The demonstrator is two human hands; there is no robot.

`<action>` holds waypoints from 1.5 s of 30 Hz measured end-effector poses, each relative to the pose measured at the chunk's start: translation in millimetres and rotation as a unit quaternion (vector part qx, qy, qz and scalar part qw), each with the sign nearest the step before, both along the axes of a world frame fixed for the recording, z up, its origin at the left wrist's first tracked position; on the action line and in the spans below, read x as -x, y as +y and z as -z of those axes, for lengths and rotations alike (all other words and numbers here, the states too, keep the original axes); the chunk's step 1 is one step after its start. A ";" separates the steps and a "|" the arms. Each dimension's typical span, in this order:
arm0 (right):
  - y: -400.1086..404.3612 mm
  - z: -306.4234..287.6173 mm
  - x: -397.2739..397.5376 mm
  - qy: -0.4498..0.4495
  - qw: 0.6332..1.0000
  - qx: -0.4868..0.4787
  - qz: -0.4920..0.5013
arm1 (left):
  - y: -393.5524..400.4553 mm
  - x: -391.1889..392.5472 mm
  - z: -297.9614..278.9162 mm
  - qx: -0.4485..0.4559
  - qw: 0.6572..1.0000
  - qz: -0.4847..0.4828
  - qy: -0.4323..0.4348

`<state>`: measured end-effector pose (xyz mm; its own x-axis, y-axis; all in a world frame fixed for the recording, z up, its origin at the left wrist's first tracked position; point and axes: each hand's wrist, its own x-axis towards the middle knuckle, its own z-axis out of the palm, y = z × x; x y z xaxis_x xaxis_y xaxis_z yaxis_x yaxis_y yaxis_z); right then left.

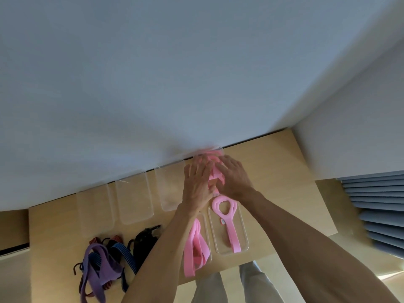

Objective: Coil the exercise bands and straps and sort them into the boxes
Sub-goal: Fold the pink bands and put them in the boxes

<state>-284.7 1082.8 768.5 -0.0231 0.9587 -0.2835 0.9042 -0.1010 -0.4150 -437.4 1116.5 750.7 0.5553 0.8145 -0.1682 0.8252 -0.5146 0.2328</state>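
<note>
At far box (219,149) by wall: L hand (196,182) + R hand (235,179) flat, fingers straight, pressing pink band (215,171) down; no grip.

Soft even daylight, faint shadows, motion blur, wide-angle edge distortion.

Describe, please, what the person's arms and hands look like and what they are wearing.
Both forearms are bare right up to the frame edge, with no sleeves visible. The left hand and right hand wear no gloves, and no rings, watch or bracelet show. Below the table edge, light-coloured trousers appear.
</note>
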 end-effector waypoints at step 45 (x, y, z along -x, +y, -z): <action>-67.4 -9.9 -0.5 0.038 0.942 0.111 0.315 | -58.9 -4.1 -27.8 0.064 0.984 -0.129 -0.102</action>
